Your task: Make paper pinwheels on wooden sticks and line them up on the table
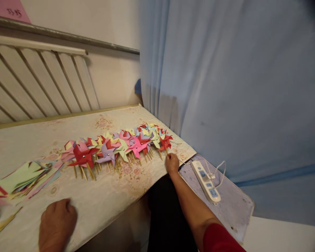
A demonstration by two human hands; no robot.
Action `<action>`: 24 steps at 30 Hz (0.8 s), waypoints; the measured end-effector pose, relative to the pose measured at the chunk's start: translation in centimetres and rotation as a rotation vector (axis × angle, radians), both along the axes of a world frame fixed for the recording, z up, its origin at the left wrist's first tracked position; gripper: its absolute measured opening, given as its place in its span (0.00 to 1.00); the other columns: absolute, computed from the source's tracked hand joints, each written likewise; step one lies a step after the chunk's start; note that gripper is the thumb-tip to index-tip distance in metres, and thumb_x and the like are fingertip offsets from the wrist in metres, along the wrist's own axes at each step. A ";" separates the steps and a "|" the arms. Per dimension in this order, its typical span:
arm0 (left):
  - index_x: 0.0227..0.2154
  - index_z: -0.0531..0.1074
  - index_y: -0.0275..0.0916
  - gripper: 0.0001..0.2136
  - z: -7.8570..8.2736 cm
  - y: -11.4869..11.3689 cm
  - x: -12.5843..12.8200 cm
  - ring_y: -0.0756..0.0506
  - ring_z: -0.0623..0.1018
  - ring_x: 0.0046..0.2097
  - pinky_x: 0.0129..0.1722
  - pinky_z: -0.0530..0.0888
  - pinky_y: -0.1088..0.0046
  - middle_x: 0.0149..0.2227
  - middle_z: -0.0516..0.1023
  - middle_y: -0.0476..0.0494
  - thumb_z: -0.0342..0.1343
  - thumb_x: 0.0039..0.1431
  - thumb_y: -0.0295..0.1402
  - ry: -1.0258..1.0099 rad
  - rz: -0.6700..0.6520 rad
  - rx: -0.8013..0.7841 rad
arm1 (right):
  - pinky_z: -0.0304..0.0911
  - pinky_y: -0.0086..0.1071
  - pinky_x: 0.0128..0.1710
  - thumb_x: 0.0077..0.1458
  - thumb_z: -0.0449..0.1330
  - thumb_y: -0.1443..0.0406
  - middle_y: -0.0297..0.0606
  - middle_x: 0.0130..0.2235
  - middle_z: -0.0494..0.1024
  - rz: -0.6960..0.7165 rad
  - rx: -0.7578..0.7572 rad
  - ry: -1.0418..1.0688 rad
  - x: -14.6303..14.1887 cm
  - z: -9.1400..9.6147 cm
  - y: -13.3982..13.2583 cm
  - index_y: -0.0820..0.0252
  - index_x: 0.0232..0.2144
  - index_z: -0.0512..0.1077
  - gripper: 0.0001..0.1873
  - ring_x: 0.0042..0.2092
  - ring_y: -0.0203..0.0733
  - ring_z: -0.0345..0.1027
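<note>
My right hand (pixel 172 163) is closed at the right end of a long row of paper pinwheels, its fingers pinched on the thin stick of a red pinwheel (pixel 165 142). The row runs leftward in pink, purple, yellow, green and red, with the sticks pointing toward me; a larger red pinwheel (pixel 84 155) lies at its left end. Near the table's front edge, my left hand (pixel 57 224) rests as a loose fist, with nothing visible in it. Beyond that hand lies a pile of coloured paper sheets (pixel 25 177).
A floral cloth (pixel 102 122) covers the table. Thin wooden sticks (pixel 5 224) lie at the lower left, near a partly cut-off shiny object. On a purple-grey stool (pixel 233 206) sits a white power strip (pixel 206 182) with cables. A blue curtain (pixel 238 87) hangs along the right.
</note>
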State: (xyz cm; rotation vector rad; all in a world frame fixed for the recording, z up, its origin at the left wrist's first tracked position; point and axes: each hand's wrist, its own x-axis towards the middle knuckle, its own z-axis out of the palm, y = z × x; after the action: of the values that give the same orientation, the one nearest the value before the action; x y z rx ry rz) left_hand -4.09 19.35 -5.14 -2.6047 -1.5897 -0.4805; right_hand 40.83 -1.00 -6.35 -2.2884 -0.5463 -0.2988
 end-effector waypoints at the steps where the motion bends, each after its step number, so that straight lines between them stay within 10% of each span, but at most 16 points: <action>1: 0.42 0.74 0.28 0.18 -0.1 0.1 0.0 0.34 0.73 0.45 0.49 0.67 0.58 0.40 0.76 0.29 0.44 0.58 0.33 0.033 -0.013 0.035 | 0.56 0.31 0.37 0.56 0.55 0.69 0.42 0.34 0.76 -0.006 -0.007 0.003 0.0 0.0 0.1 0.61 0.33 0.78 0.11 0.34 0.41 0.66; 24: 0.43 0.74 0.29 0.17 0.1 -0.1 0.0 0.34 0.74 0.44 0.45 0.69 0.58 0.39 0.76 0.30 0.44 0.59 0.33 0.075 -0.009 0.077 | 0.55 0.30 0.36 0.57 0.54 0.69 0.42 0.35 0.78 -0.011 -0.089 0.025 -0.7 0.7 -0.6 0.61 0.33 0.77 0.11 0.35 0.41 0.67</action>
State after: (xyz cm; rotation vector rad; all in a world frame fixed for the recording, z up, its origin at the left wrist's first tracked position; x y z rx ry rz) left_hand -4.06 19.27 -5.06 -2.5432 -1.5066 -0.4297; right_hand 40.11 -1.64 -5.66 -2.3782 -0.5444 -0.2561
